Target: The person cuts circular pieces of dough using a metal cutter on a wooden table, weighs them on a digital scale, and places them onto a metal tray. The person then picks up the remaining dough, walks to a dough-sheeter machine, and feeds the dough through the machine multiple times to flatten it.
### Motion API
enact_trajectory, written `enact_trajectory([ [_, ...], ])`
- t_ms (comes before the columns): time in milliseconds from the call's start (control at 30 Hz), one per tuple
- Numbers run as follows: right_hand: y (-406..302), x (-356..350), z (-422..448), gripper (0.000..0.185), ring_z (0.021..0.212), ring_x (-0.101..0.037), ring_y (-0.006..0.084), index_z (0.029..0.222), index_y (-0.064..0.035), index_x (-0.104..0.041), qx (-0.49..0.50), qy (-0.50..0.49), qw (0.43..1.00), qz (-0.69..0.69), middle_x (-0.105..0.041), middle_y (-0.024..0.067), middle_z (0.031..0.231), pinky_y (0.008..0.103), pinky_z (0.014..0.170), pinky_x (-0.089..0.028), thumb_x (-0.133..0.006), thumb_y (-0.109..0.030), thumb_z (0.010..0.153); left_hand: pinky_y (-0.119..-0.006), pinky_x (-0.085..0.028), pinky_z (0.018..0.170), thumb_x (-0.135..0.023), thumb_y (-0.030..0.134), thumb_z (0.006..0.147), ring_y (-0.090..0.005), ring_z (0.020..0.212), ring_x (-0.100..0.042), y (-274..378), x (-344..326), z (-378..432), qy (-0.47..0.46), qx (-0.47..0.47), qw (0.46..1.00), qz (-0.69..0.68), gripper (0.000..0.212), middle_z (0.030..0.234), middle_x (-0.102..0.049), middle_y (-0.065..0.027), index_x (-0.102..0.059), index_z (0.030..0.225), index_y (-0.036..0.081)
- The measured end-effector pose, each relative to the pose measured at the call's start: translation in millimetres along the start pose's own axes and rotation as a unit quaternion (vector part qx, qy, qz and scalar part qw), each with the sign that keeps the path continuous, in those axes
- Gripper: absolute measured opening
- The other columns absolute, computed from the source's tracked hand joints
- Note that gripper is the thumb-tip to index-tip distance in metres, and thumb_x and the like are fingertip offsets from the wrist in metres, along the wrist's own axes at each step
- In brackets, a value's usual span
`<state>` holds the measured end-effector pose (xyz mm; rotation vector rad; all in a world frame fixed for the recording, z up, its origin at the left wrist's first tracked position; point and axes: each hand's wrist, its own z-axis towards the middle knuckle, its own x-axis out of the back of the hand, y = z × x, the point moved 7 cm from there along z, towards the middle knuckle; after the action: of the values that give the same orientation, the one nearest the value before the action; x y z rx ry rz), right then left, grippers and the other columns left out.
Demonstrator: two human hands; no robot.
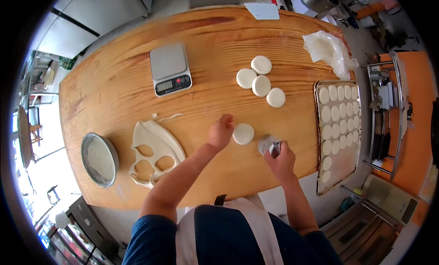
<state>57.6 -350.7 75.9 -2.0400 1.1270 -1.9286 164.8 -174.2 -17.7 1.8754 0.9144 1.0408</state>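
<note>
My left hand [221, 130] hovers beside the left edge of a round dough disc [243, 133], its fingers curled; whether they touch the disc is unclear. In my right hand [282, 158] is a blurred metal round cutter [267, 144], held by its handle just right of that disc. Several more dough discs [261, 85] lie in a group farther up the wooden table. To the left of my left forearm, a sheet of dough [151, 138] with round holes cut through it rests on the wood, partly hidden by the arm.
A digital kitchen scale [168, 64] stands upper left, and a metal bowl of flour [100, 159] lower left. Rows of discs lie on a baking tray [337, 177] at the right edge. Behind are a crumpled plastic bag [327, 49] and a white dough scraper [262, 11].
</note>
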Motion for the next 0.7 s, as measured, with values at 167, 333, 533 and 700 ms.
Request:
enact_trajectory([
  [167,-32,-4,18,0.033,0.053,-0.054,0.0256,0.075,-0.0029,-0.046,0.008,0.001,0.997,0.075,-0.052,0.0089,0.059,0.034,0.05,-0.043,-0.068,-0.021,0.059,-0.026,-0.045,0.06,-0.049,0.002,0.076,-0.0138,0.067,-0.055,-57,42,-31,0.016,0.056,0.991,-0.124,0.014,0.075,-0.056,-0.007,-0.052,0.089,0.0],
  [333,-62,-33,29,0.035,0.059,-0.055,0.0279,0.078,-0.0021,-0.047,0.066,-0.036,0.997,-0.017,-0.055,0.0114,0.067,0.036,0.052,-0.044,-0.065,-0.027,0.062,-0.022,-0.046,0.059,-0.044,0.001,0.08,-0.0105,0.064,-0.052,-72,63,-55,-0.013,0.12,0.964,-0.236,0.013,0.075,-0.054,-0.005,-0.051,0.091,-0.001],
  [533,-75,-51,31,0.035,0.058,-0.055,0.028,0.079,-0.0022,-0.047,0.096,-0.05,0.988,-0.108,-0.055,0.0121,0.067,0.0366,0.051,-0.044,-0.065,-0.026,0.062,-0.021,-0.046,0.059,-0.042,0.0,0.082,-0.0101,0.064,-0.052,-79,59,-50,-0.014,0.133,0.941,-0.311,0.013,0.075,-0.053,-0.0043,-0.05,0.092,-0.002],
  [700,-72,-58,32,0.035,0.059,-0.056,0.0288,0.079,-0.0022,-0.046,0.06,-0.074,0.985,-0.142,-0.055,0.0131,0.066,0.0369,0.052,-0.045,-0.065,-0.026,0.061,-0.022,-0.046,0.058,-0.041,0.0,0.082,-0.0104,0.063,-0.052,-73,60,-50,-0.026,0.12,0.948,-0.294,0.013,0.073,-0.052,-0.0044,-0.05,0.092,-0.003],
])
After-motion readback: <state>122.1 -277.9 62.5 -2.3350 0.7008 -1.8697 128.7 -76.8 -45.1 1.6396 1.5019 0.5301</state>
